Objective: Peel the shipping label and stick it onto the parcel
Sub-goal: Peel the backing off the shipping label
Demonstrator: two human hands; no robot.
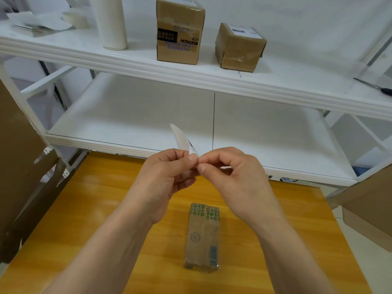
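Note:
A white shipping label [181, 138] stands edge-on above my hands, blurred, its lower corner pinched between them. My left hand [163, 179] grips it with thumb and fingers. Meeting it fingertip to fingertip, my right hand [235, 177] pinches the same corner. Whether the backing has separated from the label cannot be told. A slim brown cardboard parcel [202, 237] wrapped in clear tape, with green and blue printing at its far end, lies flat on the yellow wooden table [84, 209] below my hands, touched by neither.
A white shelf unit [191, 81] stands behind the table. Its upper shelf holds two brown boxes [180, 30] [239, 47], a white roll [110, 22], tape and papers at the left, and scissors [379, 88] at the right. Cardboard flaps [19, 155] [369, 209] flank the table.

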